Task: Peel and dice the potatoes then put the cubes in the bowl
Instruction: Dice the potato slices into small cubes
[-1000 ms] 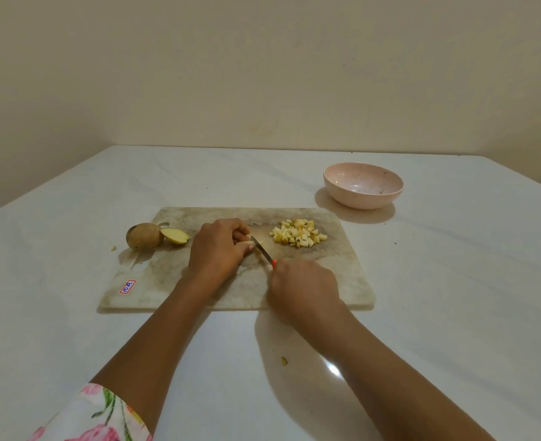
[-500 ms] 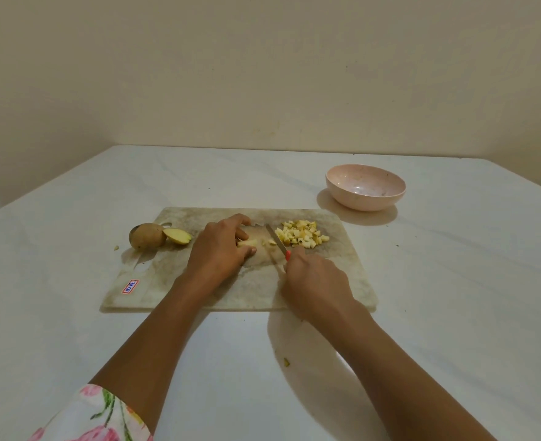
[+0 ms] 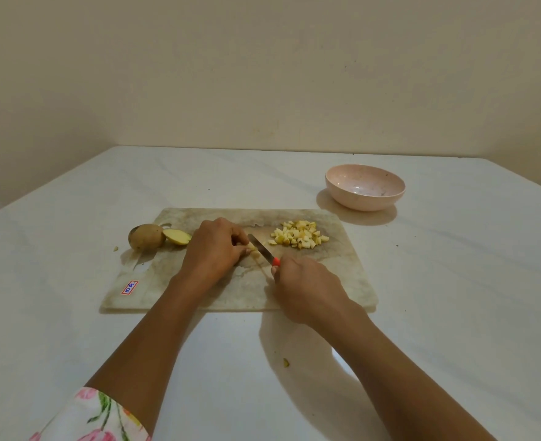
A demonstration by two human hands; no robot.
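Now our right grip [image 3: 307,291] curls round the red-handled knife [image 3: 262,251], blade against the potato piece [image 3: 253,251] our left grip [image 3: 213,249] pinches on the board [image 3: 342,281]; diced cubes [image 3: 299,238] lie just beyond, the pink bowl [image 3: 364,198] well apart on the tabletop [image 3: 453,281].

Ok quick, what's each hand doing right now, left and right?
The left hand holds a potato piece down on the cutting board, fingers curled round it.
The right hand grips the knife.
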